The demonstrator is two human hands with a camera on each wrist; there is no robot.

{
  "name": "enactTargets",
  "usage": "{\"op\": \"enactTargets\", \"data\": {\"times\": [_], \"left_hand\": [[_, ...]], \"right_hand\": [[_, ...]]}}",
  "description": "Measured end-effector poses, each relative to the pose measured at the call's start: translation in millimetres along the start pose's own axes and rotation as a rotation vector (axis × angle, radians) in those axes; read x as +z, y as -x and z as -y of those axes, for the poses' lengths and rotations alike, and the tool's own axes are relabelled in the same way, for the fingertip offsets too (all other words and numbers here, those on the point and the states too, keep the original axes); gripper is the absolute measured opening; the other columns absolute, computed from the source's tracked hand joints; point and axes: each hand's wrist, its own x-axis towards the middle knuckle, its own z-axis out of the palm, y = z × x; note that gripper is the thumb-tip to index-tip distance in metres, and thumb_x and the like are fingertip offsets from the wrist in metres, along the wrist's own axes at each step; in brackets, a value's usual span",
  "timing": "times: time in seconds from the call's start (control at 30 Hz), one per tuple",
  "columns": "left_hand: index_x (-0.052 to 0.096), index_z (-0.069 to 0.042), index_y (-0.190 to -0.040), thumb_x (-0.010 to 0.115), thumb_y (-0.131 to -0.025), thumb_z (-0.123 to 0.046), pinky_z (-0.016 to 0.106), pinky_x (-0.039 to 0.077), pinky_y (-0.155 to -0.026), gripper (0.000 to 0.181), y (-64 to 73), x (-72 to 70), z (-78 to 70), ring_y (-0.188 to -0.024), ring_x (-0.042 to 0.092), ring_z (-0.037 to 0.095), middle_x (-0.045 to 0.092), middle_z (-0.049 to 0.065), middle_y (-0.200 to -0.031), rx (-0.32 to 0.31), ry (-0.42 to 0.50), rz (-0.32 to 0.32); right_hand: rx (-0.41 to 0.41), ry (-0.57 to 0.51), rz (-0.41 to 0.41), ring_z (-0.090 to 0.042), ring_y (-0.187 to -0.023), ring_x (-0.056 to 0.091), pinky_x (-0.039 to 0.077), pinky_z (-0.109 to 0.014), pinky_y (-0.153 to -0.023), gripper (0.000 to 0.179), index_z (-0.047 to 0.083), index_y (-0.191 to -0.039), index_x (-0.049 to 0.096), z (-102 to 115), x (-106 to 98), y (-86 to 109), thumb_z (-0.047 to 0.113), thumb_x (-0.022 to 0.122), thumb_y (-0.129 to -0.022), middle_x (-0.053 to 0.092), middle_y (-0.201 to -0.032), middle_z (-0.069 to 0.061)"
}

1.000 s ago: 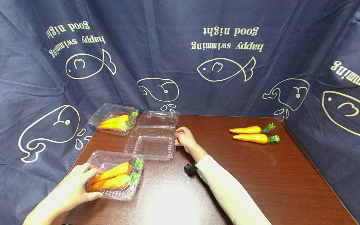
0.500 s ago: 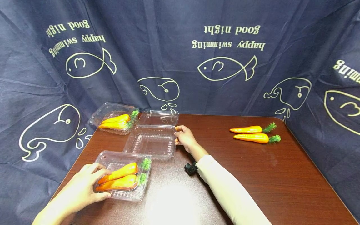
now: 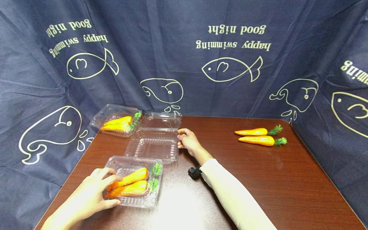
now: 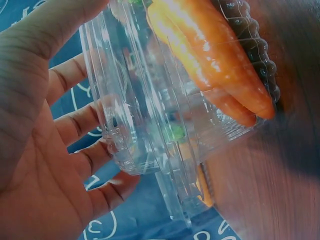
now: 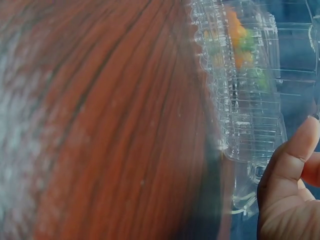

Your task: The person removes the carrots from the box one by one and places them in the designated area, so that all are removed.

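Your left hand grips the filled box; your right hand pinches the right edge of the open box.
Packed carrots sit inside the filled box, just in front of the open box. Second filled box: back left of it; loose carrots: well right of it, on the worktop. Step, judged: positioning the filled box; next move calls for level placement without nudging the open box.
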Motion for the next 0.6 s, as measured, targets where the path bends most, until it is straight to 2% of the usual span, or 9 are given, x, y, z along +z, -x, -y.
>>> {"op": "enactTargets", "data": {"times": [0.3, 0.6], "left_hand": [[0.070, -0.022, -0.106, 0.092, -0.050, -0.044, 0.040, 0.045, -0.061, 0.064, -4.2, 2.7, -8.8, -0.097, 0.054, 0.021, 0.056, -0.005, -0.108, 0.012, 0.013, 0.008], [0.071, -0.024, -0.108, 0.093, -0.050, -0.039, 0.039, 0.046, -0.063, 0.064, -16.5, 10.0, -23.3, -0.097, 0.053, 0.017, 0.055, -0.006, -0.111, 0.080, 0.027, 0.020]], "right_hand": [[-0.013, -0.001, 0.033, -0.012, -0.059, 0.052, 0.050, -0.019, -0.050, 0.032, -0.007, -0.129, 0.048, 3, 10, 2.0, -0.005, 0.049, -0.096, 0.050, -0.091, -0.010], [-0.020, 0.006, 0.083, -0.013, -0.059, 0.054, 0.050, -0.020, -0.053, 0.035, -0.010, -0.131, 0.044, 2, 8, -0.6, -0.004, 0.049, -0.097, 0.050, -0.085, -0.009]]}}
